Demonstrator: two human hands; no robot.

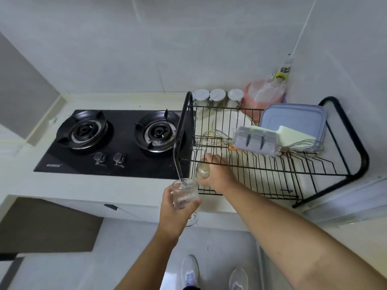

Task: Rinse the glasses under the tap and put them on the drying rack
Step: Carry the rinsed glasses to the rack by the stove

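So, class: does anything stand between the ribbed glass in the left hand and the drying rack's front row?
Yes. The right hand and the second glass it holds occupy the drying rack at its front left corner, directly beyond the ribbed glass. Further right, the front row looks free.

The left hand [178,210] is raised before the body at the end of a bent arm, with fingers and thumb curled round an upright ribbed glass [185,194]. The right arm [282,222] stretches further forward. The right hand [218,172], back uppermost, seems to grip a second glass [202,172], though its fingers are mostly hidden.
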